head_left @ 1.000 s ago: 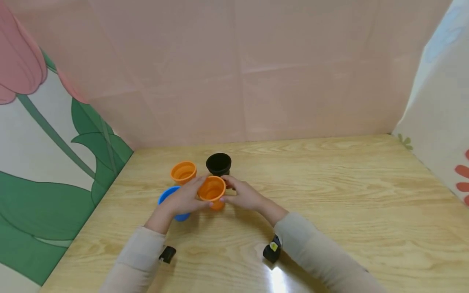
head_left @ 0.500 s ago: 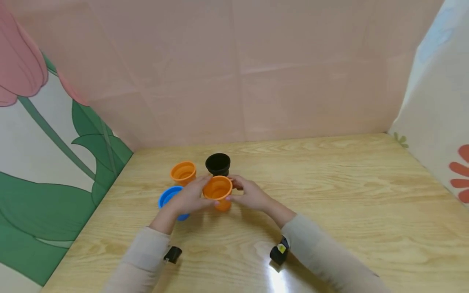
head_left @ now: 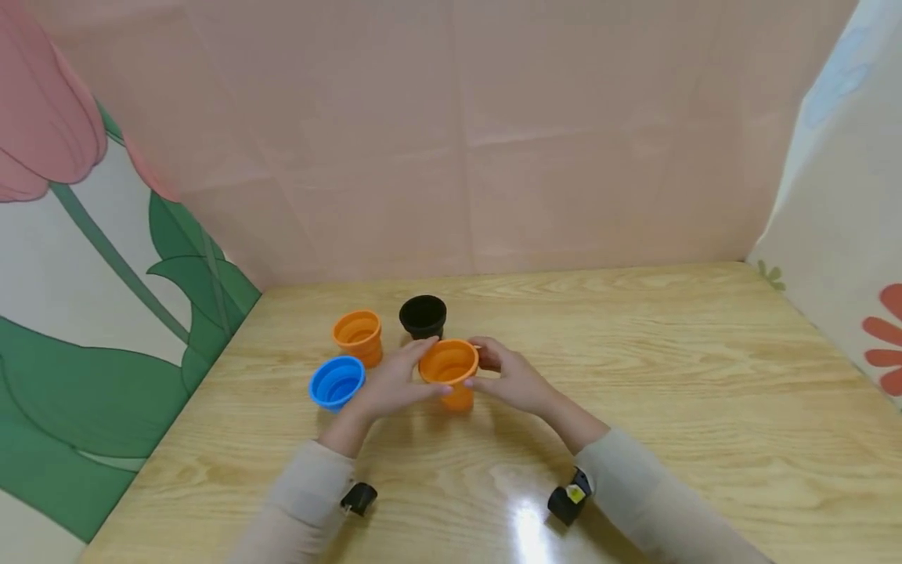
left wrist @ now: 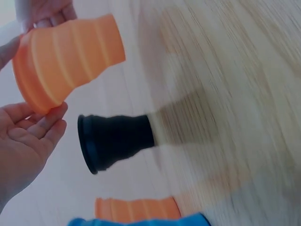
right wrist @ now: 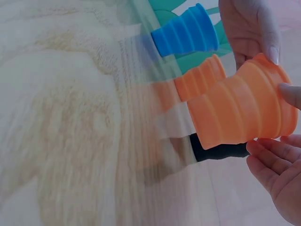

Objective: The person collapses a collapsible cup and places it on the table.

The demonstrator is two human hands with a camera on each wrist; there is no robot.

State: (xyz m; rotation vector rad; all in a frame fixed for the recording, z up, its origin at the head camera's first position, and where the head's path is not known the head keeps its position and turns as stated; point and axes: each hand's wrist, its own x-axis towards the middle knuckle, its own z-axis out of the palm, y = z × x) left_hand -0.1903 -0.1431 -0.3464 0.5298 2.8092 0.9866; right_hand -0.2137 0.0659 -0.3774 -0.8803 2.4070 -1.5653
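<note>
I hold the orange cup [head_left: 449, 365] between my two hands, my left hand [head_left: 395, 382] on its left side and my right hand [head_left: 517, 382] on its right. The thumb and fingers of each hand bend about the upper part, just as wide apart as the cup's wall needs. From the head I look down into its mouth, with both thumbs on the near side; how the wall tapers below the rim is mostly lost there.

The wrist views give me that wall: stepped rings narrowing to a flat base, which stays free of my fingers. The left wrist view also shows fingertips lying against the cup close below the rim, and the whole side profile of the black cup [head_left: 423, 315], which stands beyond my grip and a little to its left. In the right wrist view the held cup covers part of that black cup. Whether the held base touches the table [head_left: 634, 352] I cannot tell for certain.

Left of my grip stands the blue cup [head_left: 337, 384], near my left hand; the second orange cup [head_left: 358, 335] is just beyond it. Only the head view shows into all four mouths.

Compared with a second ago, my grip has carried the cup rightward, away from these three. My left hand then covered much of the blue cup; now its full rim shows. The three standing cups have kept their places.
</note>
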